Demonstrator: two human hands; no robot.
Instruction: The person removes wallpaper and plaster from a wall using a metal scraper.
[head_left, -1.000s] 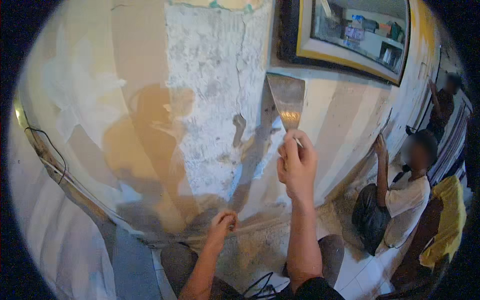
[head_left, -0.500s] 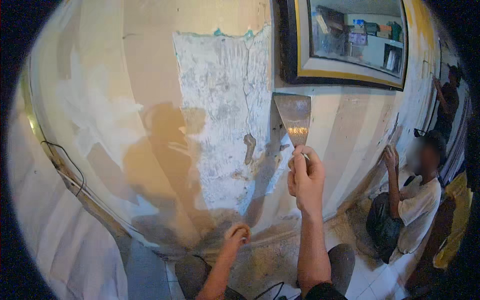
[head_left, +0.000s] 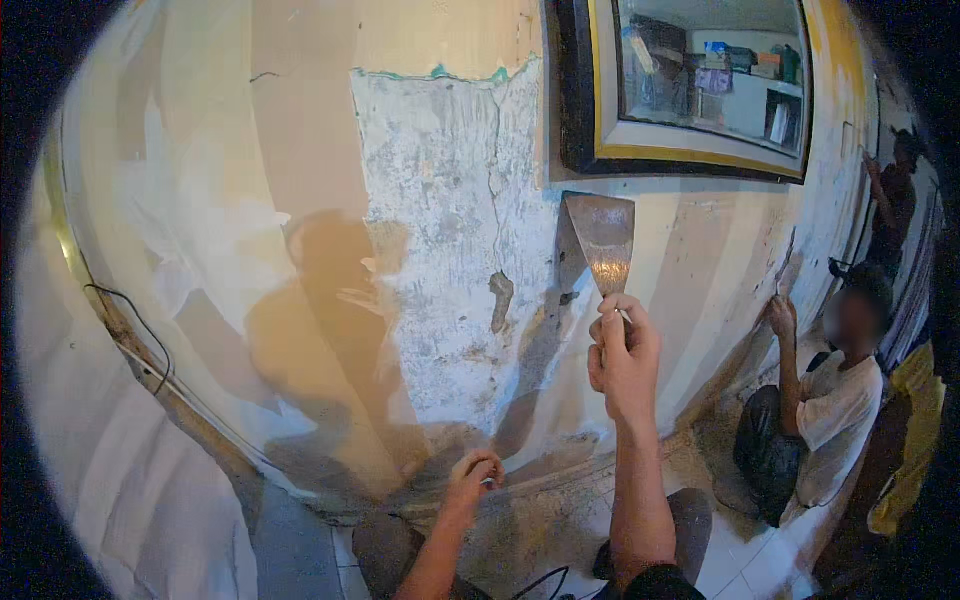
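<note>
My right hand (head_left: 630, 360) is closed round the handle of a wide-bladed putty knife (head_left: 603, 235). Its flared metal blade points up at the striped wall, just below a framed mirror, and its broad edge is at or close to the surface. To the left of the blade, a bare whitish patch (head_left: 430, 200) shows where the covering is gone, with a crack and a dark hole (head_left: 500, 300) in it. Lower down, my left hand (head_left: 477, 472) hovers before the wall's foot with its fingers curled in; whatever they may hold is too small to make out.
The dark-and-gold framed mirror (head_left: 585, 165) hangs at upper right. A person in a white shirt (head_left: 840, 400) crouches at the wall on the right, and another person (head_left: 893, 205) stands farther off. Pale cloth (head_left: 130, 470) drapes at left, near a black cable (head_left: 150, 335).
My right hand and the putty knife have shifted slightly to the right along the wall. My left hand has stayed nearly where it was, fingers still curled.
</note>
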